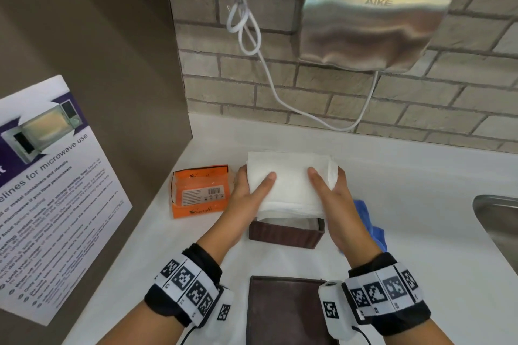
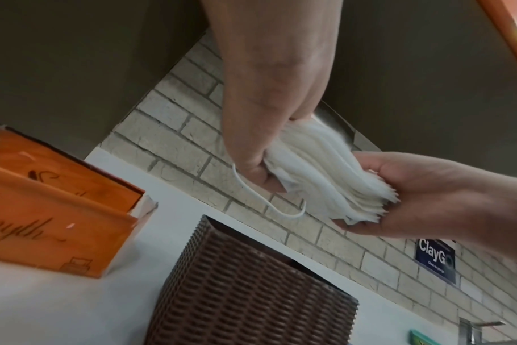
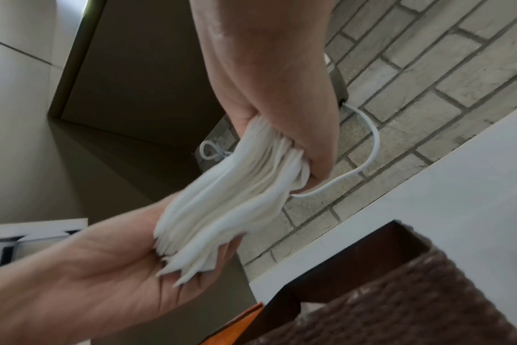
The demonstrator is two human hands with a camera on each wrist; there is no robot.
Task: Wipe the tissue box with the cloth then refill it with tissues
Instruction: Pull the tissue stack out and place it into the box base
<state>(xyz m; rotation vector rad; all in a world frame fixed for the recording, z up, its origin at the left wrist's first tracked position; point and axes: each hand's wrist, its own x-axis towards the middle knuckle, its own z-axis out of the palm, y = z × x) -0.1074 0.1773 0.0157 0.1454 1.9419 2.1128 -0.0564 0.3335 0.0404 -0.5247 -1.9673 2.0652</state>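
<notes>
A thick stack of white tissues [image 1: 290, 182] hangs just above the open brown woven tissue box [image 1: 286, 237] on the white counter. My left hand [image 1: 249, 190] grips the stack's left end, thumb on top and fingers underneath. My right hand [image 1: 333, 193] grips the right end the same way. The left wrist view shows the stack [image 2: 325, 172] bent between both hands over the box [image 2: 251, 291]. In the right wrist view the tissues [image 3: 230, 198] sag between the hands above the box rim [image 3: 384, 256]. The blue cloth [image 1: 370, 221] lies right of the box, partly behind my right hand.
An opened orange tissue wrapper [image 1: 200, 192] lies left of the box. The brown box lid [image 1: 283, 311] rests near the front edge. A steel sink [image 1: 499, 221] sits at the right. A hand dryer [image 1: 375, 19] with a white cord [image 1: 280, 98] hangs on the brick wall.
</notes>
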